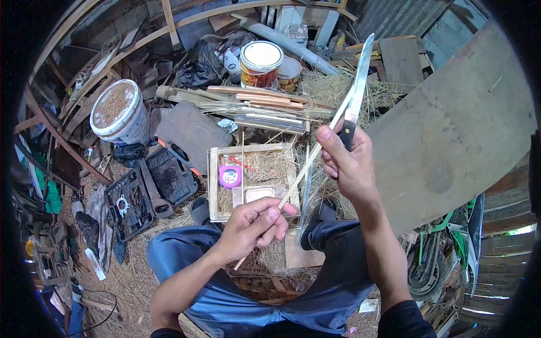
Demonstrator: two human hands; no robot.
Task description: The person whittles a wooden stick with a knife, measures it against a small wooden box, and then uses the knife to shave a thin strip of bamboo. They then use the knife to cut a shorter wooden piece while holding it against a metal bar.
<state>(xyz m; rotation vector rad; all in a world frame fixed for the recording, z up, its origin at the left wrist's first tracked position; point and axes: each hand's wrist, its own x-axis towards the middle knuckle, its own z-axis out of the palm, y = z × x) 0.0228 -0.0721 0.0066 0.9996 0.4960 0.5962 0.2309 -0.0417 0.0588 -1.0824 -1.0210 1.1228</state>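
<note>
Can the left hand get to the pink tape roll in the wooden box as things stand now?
Probably not at once: the left hand is shut on the thin stick. The pink tape roll lies uncovered in the wooden box, just ahead of that hand.

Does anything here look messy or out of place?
Yes. Straw-like shavings lie strewn over the ground and into the wooden tray. An open tool case sits in the litter. The knife and thin stick look firmly held.

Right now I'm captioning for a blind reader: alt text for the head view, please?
Seated person's right hand holds a knife against a thin stick gripped by the left hand. A wooden tray, tool case and paint can lie beyond.
</note>
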